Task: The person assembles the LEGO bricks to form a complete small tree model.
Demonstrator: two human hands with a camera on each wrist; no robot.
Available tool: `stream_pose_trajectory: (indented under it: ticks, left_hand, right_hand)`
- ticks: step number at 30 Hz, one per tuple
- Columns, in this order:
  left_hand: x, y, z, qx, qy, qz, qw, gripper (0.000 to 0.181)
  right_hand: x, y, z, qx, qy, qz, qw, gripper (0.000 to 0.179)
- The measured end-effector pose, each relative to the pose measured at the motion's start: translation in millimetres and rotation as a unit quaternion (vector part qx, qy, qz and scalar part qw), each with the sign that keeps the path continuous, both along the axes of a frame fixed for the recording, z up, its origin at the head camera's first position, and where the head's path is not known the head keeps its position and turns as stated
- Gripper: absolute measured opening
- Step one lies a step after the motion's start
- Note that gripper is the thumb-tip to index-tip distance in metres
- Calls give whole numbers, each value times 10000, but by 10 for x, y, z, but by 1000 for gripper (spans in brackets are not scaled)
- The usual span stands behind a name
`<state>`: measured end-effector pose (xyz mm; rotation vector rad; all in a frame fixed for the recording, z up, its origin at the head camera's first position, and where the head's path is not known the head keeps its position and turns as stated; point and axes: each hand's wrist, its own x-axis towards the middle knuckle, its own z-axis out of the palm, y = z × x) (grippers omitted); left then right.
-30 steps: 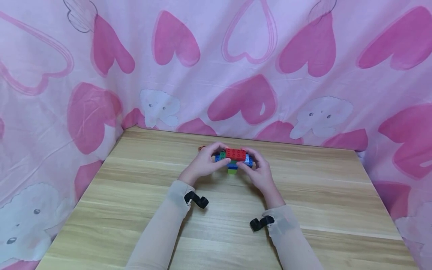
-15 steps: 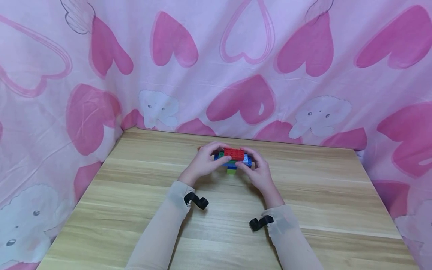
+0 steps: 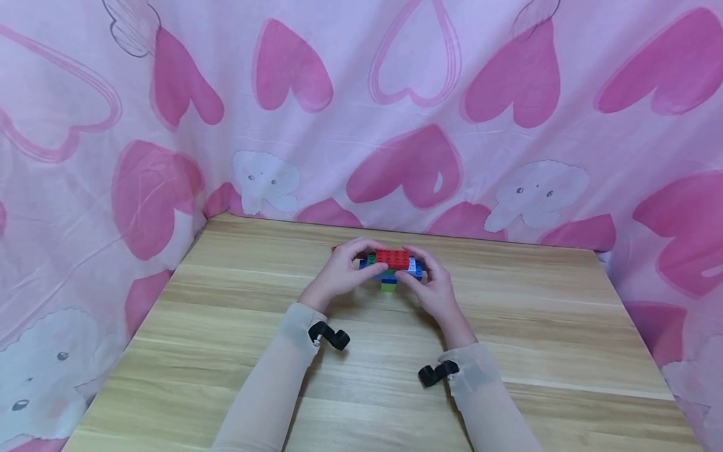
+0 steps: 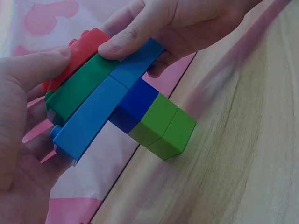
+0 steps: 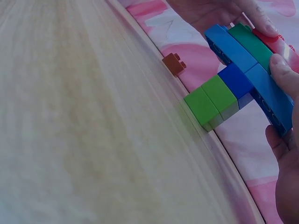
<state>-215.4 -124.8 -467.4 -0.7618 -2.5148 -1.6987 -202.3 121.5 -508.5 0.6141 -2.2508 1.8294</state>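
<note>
A stack of toy building bricks is between my two hands near the back of the table. Its top is a red brick (image 3: 392, 258); below lie a green brick (image 4: 77, 93) and a white brick (image 3: 412, 265). Two light blue bricks (image 4: 93, 116) spread wide beneath them. A narrow column of one dark blue brick (image 4: 135, 105) and lime green bricks (image 5: 212, 100) forms the foot, upright at the tabletop. My left hand (image 3: 341, 274) grips the left end, thumb at the red brick. My right hand (image 3: 433, 290) grips the right end, thumb in front.
A loose orange-brown brick (image 5: 173, 64) lies near the table's back edge, mostly behind my left hand in the head view. The wooden table (image 3: 237, 351) ends against a pink heart-print curtain (image 3: 316, 157). Black wrist mounts (image 3: 330, 336) sit on both sleeves.
</note>
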Motion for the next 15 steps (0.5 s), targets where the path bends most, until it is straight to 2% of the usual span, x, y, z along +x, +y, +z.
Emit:
stream_pose_trajectory:
  ticks: [10, 15]
  left_hand:
    - [-13, 6, -45, -81, 55, 83, 9999, 34]
    - [-25, 18, -78, -95, 91, 173, 9998, 40]
  right_hand:
    - [4, -2, -11, -169, 4, 74, 9998, 55]
    - [1, -14, -9, -361, 297, 40, 9989, 43]
